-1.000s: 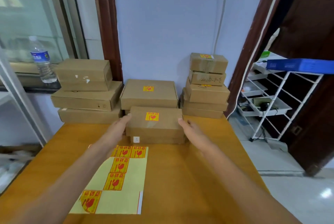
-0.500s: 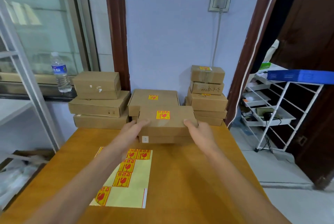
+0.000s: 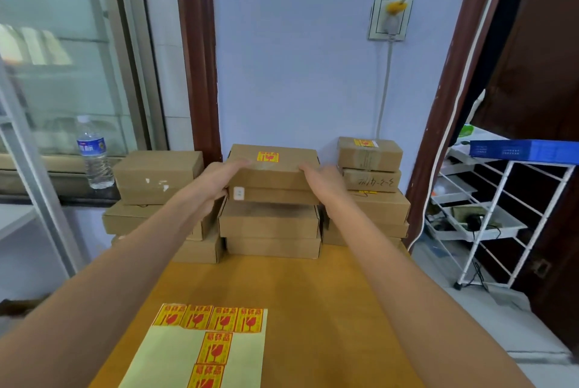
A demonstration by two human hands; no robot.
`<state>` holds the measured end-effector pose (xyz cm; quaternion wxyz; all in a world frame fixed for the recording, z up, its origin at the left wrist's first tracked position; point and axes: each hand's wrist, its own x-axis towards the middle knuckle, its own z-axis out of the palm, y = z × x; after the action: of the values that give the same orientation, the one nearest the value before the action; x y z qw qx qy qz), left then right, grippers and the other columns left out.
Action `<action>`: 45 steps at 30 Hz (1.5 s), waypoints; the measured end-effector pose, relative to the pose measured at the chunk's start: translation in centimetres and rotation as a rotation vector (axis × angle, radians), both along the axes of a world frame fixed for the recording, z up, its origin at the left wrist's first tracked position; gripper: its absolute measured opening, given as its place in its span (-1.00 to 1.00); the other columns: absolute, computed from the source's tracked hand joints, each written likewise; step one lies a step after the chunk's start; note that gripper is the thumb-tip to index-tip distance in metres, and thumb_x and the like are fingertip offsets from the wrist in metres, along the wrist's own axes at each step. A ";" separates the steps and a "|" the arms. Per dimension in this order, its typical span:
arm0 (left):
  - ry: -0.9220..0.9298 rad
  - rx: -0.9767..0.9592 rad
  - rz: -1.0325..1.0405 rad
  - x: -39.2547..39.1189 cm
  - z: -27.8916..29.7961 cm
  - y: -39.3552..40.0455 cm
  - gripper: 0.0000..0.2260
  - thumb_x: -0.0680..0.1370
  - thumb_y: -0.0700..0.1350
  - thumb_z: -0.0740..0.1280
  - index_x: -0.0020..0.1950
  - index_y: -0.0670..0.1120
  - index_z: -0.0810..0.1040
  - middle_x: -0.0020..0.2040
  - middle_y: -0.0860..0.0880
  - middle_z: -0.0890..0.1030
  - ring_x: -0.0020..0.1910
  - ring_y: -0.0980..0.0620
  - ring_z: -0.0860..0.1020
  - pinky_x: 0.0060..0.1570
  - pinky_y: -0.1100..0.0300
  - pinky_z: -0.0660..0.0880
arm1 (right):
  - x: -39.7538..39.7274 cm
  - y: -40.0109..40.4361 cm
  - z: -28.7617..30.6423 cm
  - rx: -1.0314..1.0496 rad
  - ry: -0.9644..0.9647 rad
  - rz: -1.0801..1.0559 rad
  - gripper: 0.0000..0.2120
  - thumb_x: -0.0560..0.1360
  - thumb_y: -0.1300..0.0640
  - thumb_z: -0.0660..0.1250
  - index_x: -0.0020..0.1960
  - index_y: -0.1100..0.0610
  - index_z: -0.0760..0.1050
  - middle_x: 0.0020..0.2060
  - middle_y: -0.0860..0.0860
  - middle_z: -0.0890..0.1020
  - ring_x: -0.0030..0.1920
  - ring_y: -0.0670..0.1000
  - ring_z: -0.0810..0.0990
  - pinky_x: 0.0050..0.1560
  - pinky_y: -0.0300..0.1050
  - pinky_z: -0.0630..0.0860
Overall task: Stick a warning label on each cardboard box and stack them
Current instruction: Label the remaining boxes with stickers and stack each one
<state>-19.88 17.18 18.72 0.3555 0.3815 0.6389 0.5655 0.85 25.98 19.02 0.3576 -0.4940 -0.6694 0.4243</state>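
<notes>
I hold a flat cardboard box (image 3: 272,175) with both hands over the middle stack (image 3: 268,226) at the back of the table. A yellow and red warning label (image 3: 268,156) sits on its lid. My left hand (image 3: 216,180) grips its left end and my right hand (image 3: 326,179) grips its right end, fingers lying over the top edges. A shadow falls on the stack's top box; whether the held box touches it I cannot tell. A sticker sheet (image 3: 200,353) with several warning labels lies on the near table.
An unlabelled stack of boxes (image 3: 156,174) stands at the left, a labelled stack (image 3: 369,154) at the right. A water bottle (image 3: 94,152) stands on the window ledge. A white wire rack (image 3: 501,215) is beyond the wooden table's (image 3: 313,293) right edge.
Both hands lifted the labelled box off the table and carried it away from me, up over the middle stack. The view tilted upward.
</notes>
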 end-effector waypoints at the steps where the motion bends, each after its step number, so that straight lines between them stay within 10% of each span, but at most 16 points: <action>1: 0.010 -0.005 -0.013 -0.5 -0.7 0.8 -0.11 0.25 0.35 0.52 0.47 -0.04 0.45 0.40 0.08 0.52 0.40 0.05 0.44 0.42 0.05 0.34 | -0.5 0.6 -0.5 -0.018 -0.019 -0.010 -0.67 0.60 -0.16 0.27 0.03 0.14 0.45 -0.10 0.02 0.52 0.06 0.14 0.54 0.27 0.09 0.53; 8: 0.436 -0.095 0.081 -2.9 -7.3 6.5 -0.56 0.51 0.11 0.49 0.28 -0.05 0.50 -0.01 0.05 0.68 0.08 0.00 0.63 0.23 0.00 0.53 | -2.7 5.4 -2.9 -0.059 -0.035 -0.084 -0.62 0.64 -0.10 0.26 0.17 0.22 0.57 -0.11 0.02 0.57 -0.20 0.01 0.50 0.03 -0.03 0.51; 12: 0.584 -0.149 0.105 -3.5 -7.3 7.3 -0.55 0.51 0.23 0.43 0.25 -0.01 0.50 -0.03 0.06 0.69 0.07 0.00 0.64 0.18 -0.03 0.55 | -3.5 6.7 -3.2 -0.046 -0.048 -0.113 -0.71 0.62 -0.12 0.29 0.08 0.11 0.42 -0.16 0.01 0.48 0.01 0.13 0.52 0.23 0.02 0.54; 17: 0.516 -0.102 0.138 -2.0 -6.6 6.0 -0.26 0.51 0.12 0.49 0.55 -0.14 0.25 0.39 -0.09 0.52 0.37 -0.09 0.49 0.30 0.04 0.45 | -3.0 5.2 -2.4 0.048 -0.189 -0.122 -0.50 0.62 -0.22 0.21 0.12 0.25 0.43 0.02 0.13 0.54 0.11 0.16 0.52 0.24 0.03 0.52; 21: 0.736 -0.021 0.231 -1.1 -5.3 2.0 -0.05 0.52 0.11 0.48 0.67 -0.10 -0.08 0.66 -0.06 0.10 0.60 -0.08 0.19 0.47 -0.03 0.31 | -1.8 1.5 -1.0 0.504 -0.373 -0.126 -0.26 0.64 -0.21 0.18 0.61 0.27 0.17 0.55 0.15 0.34 0.52 0.18 0.34 0.40 0.10 0.42; 29: 1.043 -0.068 0.118 0.8 -8.5 -13.6 -0.50 0.61 0.04 0.35 0.54 0.07 0.35 0.54 0.06 0.35 0.51 0.00 0.32 0.41 -0.01 0.37 | -0.7 -10.8 -7.2 0.666 -0.558 0.326 -0.63 0.67 -0.04 0.17 0.36 0.05 0.58 0.26 0.02 0.64 0.25 0.05 0.62 0.25 0.04 0.57; 39: 1.028 -0.178 -0.121 -1.3 -18.4 -27.4 -0.73 0.63 -0.10 0.32 0.20 0.27 0.56 0.37 0.22 0.49 0.38 0.14 0.45 0.35 0.09 0.43 | 1.0 -19.3 -17.9 0.592 -0.721 0.700 -0.61 0.68 -0.13 0.21 0.44 -0.02 0.48 0.46 -0.03 0.44 0.41 0.06 0.46 0.35 -0.01 0.42; 45: 1.043 -0.158 -0.087 0.4 -20.7 -28.3 -0.73 0.62 0.10 0.30 0.32 0.21 0.53 0.46 0.19 0.41 0.43 0.14 0.34 0.41 0.10 0.34 | 0.0 -21.5 -17.8 0.756 -0.617 0.662 -0.66 0.67 -0.09 0.21 0.38 -0.03 0.51 0.36 -0.05 0.49 0.38 0.03 0.43 0.39 0.01 0.35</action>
<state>-19.49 -11.13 -1.97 0.0414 0.6104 0.7552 0.2354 0.87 4.48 1.17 0.1462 -0.1977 -0.9658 0.0816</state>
